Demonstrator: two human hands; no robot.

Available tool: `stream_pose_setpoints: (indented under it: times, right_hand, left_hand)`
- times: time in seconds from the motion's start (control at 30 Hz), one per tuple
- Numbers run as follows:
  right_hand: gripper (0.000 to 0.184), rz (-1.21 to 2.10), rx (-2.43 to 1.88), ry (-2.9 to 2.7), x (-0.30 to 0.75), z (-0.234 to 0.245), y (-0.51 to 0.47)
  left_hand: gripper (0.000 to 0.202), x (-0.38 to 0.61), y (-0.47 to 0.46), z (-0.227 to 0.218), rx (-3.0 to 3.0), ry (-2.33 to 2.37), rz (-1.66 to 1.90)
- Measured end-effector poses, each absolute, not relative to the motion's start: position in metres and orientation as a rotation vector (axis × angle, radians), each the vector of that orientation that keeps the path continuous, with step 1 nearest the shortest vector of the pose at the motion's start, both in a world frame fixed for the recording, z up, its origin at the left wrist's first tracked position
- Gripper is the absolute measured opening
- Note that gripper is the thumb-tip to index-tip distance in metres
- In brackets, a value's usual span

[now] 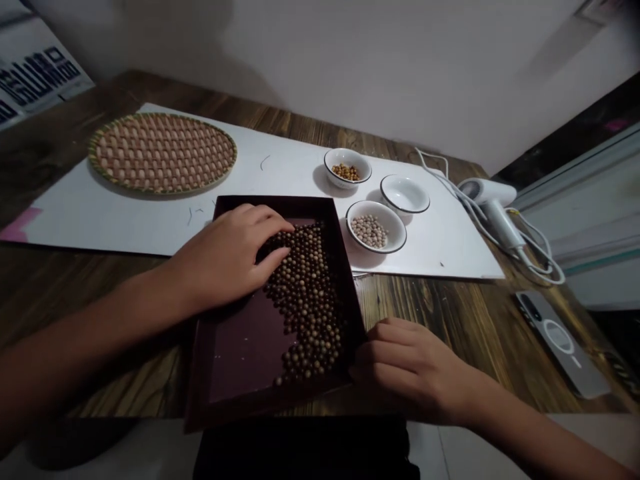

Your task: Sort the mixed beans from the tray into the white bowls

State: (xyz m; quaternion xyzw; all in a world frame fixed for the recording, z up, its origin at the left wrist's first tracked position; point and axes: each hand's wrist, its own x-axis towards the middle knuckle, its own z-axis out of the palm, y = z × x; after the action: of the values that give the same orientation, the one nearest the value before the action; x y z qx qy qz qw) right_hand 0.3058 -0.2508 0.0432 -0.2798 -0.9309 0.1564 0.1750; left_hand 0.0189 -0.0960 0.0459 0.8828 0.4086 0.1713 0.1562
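Note:
A dark brown shallow tray (235, 353) lies on the wooden table in front of me, with many small dark and tan beans (307, 303) heaped along its right side. My left hand (230, 253) lies inside the tray with its fingers stretched flat on the beans' upper left edge. My right hand (405, 363) rests against the tray's lower right corner, fingers curled at its rim. Beyond the tray stand three white bowls: one with pale beans (375, 227), one with yellow-brown beans (347, 167), one holding nothing (405, 194).
A round woven bamboo tray (163, 152) lies at the back left on a long white sheet (100, 207). A white hair dryer (493, 207) with its cord is at the right, and a phone (563, 340) lies near the table's right edge.

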Motion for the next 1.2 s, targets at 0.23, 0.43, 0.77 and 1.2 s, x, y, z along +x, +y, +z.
stream_pose_setpoints:
  times: [0.23, 0.43, 0.77, 1.2]
  right_hand:
    - [0.017, 0.542, -0.732, -2.465, 0.305, 0.071, -0.237]
    - [0.004, 0.651, -0.773, -2.334, 0.3, 0.091, -0.227]
    - [0.003, 0.71, -0.812, -2.36, 0.299, 0.069, -0.239]
    - [0.017, 0.511, -0.954, -2.308, 0.307, 0.1, -0.193]
  left_hand:
    - [0.036, 0.018, -0.087, 0.059, 2.418, 1.134, 0.552]
    - [0.031, 0.015, -0.063, 0.081, 2.256, 1.291, 0.745]
    - [0.027, 0.0, -0.03, 0.052, 2.024, 1.259, 0.745]
    - [0.024, -0.003, -0.024, 0.041, 1.964, 1.194, 0.767]
